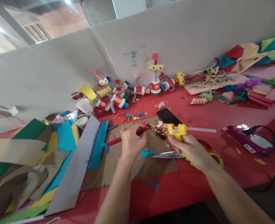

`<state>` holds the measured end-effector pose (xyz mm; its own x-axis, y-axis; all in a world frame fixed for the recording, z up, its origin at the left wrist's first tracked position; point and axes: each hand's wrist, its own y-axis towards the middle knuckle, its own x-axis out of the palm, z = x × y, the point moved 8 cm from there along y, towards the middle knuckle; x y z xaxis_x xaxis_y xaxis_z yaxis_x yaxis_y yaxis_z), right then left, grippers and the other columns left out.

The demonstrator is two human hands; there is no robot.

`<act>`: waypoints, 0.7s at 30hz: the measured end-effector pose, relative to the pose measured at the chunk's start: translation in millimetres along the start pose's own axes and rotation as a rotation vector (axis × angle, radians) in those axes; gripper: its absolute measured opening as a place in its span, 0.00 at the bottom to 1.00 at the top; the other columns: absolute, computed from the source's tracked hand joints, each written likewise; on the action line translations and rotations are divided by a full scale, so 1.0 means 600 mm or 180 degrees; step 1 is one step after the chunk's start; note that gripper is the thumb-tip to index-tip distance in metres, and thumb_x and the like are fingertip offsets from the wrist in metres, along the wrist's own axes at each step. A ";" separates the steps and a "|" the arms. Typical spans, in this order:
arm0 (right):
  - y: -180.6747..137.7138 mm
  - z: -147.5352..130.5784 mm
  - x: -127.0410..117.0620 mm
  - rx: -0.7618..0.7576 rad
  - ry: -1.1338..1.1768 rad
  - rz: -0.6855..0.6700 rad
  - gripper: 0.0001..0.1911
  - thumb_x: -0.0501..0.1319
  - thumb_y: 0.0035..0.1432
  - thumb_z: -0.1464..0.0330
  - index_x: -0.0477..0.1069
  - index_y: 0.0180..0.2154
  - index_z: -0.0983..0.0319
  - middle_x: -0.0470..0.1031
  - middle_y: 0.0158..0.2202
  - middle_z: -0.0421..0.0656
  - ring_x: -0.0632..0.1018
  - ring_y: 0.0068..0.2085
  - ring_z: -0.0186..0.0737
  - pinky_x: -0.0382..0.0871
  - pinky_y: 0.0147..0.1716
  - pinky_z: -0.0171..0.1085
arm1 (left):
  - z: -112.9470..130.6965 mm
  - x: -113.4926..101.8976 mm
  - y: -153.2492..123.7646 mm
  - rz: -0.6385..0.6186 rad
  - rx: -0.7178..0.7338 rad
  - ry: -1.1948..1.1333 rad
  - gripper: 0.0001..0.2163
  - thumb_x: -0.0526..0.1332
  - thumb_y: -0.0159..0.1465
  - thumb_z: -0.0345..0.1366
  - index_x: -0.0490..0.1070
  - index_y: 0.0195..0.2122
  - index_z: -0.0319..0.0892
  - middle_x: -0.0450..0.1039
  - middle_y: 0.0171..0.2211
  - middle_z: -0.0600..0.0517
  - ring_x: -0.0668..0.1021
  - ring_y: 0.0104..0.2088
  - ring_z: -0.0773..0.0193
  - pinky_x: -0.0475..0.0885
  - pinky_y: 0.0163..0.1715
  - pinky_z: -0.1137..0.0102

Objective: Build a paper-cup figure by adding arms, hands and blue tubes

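My left hand (133, 138) is closed round a red folded-paper spring (114, 141), which sticks out to the left and ends in a blue paper piece (106, 147). In my right hand (190, 146) is a yellow hot glue gun (174, 130), its nozzle pointing left, close to the fingers of my left hand. A clear glue stick (202, 129) extends from the gun's back. Below the gun lie scissors (167, 155) with yellow handles, partly behind my right hand. Under both hands is a cardboard sheet (118, 165) with blue paper scraps (148, 151).
Paper-cup figures (155, 85) with spring limbs line the wall. A black phone (169, 116) lies behind the glue gun. Coloured paper sheets (66, 135) pile up at left. At right, a purple power strip (249, 140) has a black cable plugged in.
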<state>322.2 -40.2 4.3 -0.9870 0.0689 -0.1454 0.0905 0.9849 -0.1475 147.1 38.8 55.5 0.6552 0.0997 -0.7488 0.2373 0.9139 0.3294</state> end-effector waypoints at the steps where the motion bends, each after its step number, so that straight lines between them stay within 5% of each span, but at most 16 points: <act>1: 0.000 -0.002 -0.014 -0.0032 -0.0219 0.0082 0.24 0.56 0.58 0.47 0.58 0.22 0.58 0.55 0.17 0.34 0.59 0.20 0.31 0.53 0.20 0.34 | 0.000 0.000 0.000 -0.0004 -0.0017 0.0001 0.05 0.64 0.55 0.30 0.74 0.33 0.44 0.79 0.31 0.52 0.79 0.35 0.60 0.70 0.45 0.61; 5: 0.018 -0.010 -0.100 -0.0011 -0.2030 0.0644 0.18 0.55 0.61 0.53 0.68 0.31 0.60 0.67 0.22 0.40 0.71 0.25 0.39 0.60 0.25 0.36 | -0.001 -0.001 0.000 0.0033 -0.0032 -0.0064 0.04 0.64 0.55 0.31 0.73 0.33 0.44 0.79 0.31 0.52 0.79 0.35 0.59 0.70 0.46 0.60; 8: 0.044 -0.004 -0.169 0.0263 -0.3592 0.1161 0.15 0.53 0.63 0.62 0.70 0.42 0.67 0.75 0.35 0.54 0.77 0.36 0.50 0.62 0.31 0.40 | 0.001 -0.001 0.000 0.0048 -0.0023 -0.0108 0.05 0.65 0.55 0.30 0.73 0.33 0.44 0.79 0.32 0.52 0.80 0.36 0.59 0.70 0.46 0.60; 13: 0.073 0.030 -0.215 0.0309 -0.4148 0.1274 0.16 0.55 0.61 0.70 0.70 0.44 0.77 0.73 0.41 0.70 0.76 0.43 0.61 0.62 0.35 0.46 | 0.002 0.000 -0.002 0.0068 -0.0018 -0.0172 0.06 0.66 0.54 0.30 0.74 0.34 0.44 0.80 0.32 0.52 0.80 0.37 0.59 0.70 0.47 0.60; 16: 0.055 0.017 -0.189 0.0043 -0.4431 0.1578 0.16 0.58 0.57 0.71 0.72 0.45 0.76 0.73 0.43 0.69 0.73 0.46 0.65 0.62 0.35 0.49 | 0.005 0.002 -0.003 0.0046 0.0030 -0.0184 0.06 0.65 0.55 0.29 0.73 0.33 0.44 0.80 0.33 0.52 0.80 0.37 0.60 0.69 0.48 0.60; 18: 0.029 -0.009 -0.129 -0.0543 -0.4268 0.1712 0.16 0.59 0.54 0.73 0.73 0.46 0.70 0.73 0.46 0.63 0.71 0.48 0.64 0.62 0.38 0.50 | 0.006 0.003 -0.004 0.0042 0.0072 -0.0148 0.06 0.65 0.55 0.29 0.73 0.33 0.43 0.80 0.33 0.52 0.80 0.37 0.60 0.67 0.50 0.58; 21: -0.005 -0.032 0.018 -0.1524 -0.3587 0.0849 0.09 0.60 0.56 0.70 0.76 0.39 0.62 0.76 0.43 0.51 0.70 0.44 0.54 0.61 0.39 0.48 | 0.006 0.002 -0.004 0.0054 0.0087 -0.0095 0.06 0.65 0.55 0.30 0.73 0.34 0.44 0.80 0.34 0.53 0.80 0.37 0.60 0.66 0.52 0.56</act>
<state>308.9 -39.1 21.8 -0.2615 0.3334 -0.9058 -0.0208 0.9363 0.3506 149.8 35.2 55.4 0.6802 0.1029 -0.7257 0.2453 0.9010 0.3577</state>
